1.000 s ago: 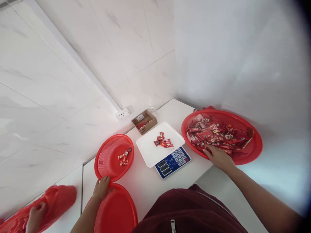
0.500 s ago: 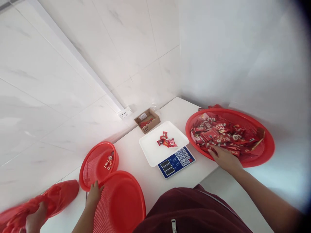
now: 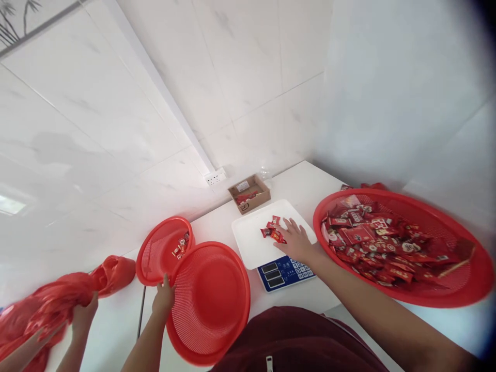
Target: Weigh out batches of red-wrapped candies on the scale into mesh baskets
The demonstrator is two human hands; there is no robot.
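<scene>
My right hand [image 3: 295,241] reaches over the white tray [image 3: 248,237] of a blue scale [image 3: 284,273], fingers spread above several red-wrapped pieces [image 3: 271,231]. Whether it touches one is hidden beneath the palm. At the left, my left hand [image 3: 164,297] grips the rim of the empty red basket [image 3: 213,289], its fingers bent over the edge where it meets a smaller red basket [image 3: 158,253] that has a few small wrapped pieces inside. To the right of the scale, a large red basket [image 3: 453,292] holds many red packets [image 3: 372,243].
A small cardboard box [image 3: 250,194] with red packets stands behind the tray, near a wall socket [image 3: 215,176]. At the far left, another person's hands [image 3: 83,315] hold red plastic bags [image 3: 58,294]. Walls bound the white table [image 3: 306,178].
My right hand has moved left from the large basket to the scale tray. The view has shifted, and my left hand stays at the basket rim. The other person's bags have moved.
</scene>
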